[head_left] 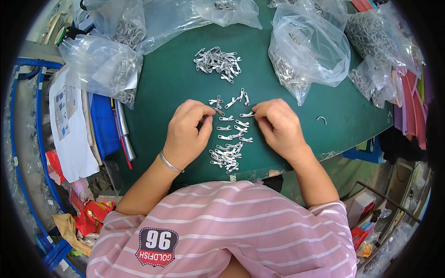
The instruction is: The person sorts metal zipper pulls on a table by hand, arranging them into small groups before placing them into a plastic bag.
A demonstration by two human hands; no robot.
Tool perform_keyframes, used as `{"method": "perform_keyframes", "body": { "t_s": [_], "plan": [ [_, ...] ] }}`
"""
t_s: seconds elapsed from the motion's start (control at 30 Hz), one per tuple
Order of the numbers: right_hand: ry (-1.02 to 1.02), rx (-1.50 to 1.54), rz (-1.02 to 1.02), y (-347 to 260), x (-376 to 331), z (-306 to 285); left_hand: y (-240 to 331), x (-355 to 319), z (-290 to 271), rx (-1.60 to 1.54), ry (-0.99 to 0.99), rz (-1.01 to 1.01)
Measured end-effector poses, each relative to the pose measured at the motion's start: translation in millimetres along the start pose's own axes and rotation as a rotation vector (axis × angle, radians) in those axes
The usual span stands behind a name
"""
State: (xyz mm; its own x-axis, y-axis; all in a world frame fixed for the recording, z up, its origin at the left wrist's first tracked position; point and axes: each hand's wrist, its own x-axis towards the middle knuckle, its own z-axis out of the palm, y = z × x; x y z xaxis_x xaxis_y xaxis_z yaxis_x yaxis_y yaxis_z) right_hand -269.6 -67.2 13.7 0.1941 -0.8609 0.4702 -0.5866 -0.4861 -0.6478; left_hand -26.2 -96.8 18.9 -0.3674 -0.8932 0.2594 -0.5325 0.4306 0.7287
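Observation:
Small silver metal pieces, which look like zipper pulls or clasps with a looped end, lie on a green tabletop (171, 65). My left hand (185, 134) is bent, its fingertips closed at the end of one metal piece (219, 111) on the left side of the group. Opposite it, my right hand (280, 126) has curled fingers at the end of another metal piece (245, 115). Between the hands several more pieces lie in loose rows. A cluster of pieces (226, 156) sits close to my body, and a larger pile (218, 62) lies farther off.
Clear plastic bags of metal parts stand along the far side, one at the left (104, 65) and one at the right (308, 51). A curved wire piece (321, 120) lies beyond my right hand. At the left are a blue bin (104, 125), pens and a paper sheet (72, 129).

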Motion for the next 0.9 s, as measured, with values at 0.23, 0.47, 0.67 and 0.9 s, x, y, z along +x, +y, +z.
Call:
{"method": "perform_keyframes", "body": {
  "t_s": [0.23,0.47,0.67,0.9],
  "plan": [
    [-0.128,-0.016,-0.074,0.2,-3.9,5.5,-0.5,-1.0,4.3,0.005,-0.036,0.067],
    [-0.194,0.017,-0.074,-4.9,6.5,-1.2,1.3,1.3,2.4,0.020,-0.025,0.102],
    [-0.091,-0.040,-0.170,-0.8,31.1,18.0,-3.7,9.5,-0.5,0.049,-0.015,0.079],
    [-0.264,-0.099,-0.199,2.0,37.2,22.6,-3.7,7.5,1.1,0.152,-0.046,0.121]
  ]
}}
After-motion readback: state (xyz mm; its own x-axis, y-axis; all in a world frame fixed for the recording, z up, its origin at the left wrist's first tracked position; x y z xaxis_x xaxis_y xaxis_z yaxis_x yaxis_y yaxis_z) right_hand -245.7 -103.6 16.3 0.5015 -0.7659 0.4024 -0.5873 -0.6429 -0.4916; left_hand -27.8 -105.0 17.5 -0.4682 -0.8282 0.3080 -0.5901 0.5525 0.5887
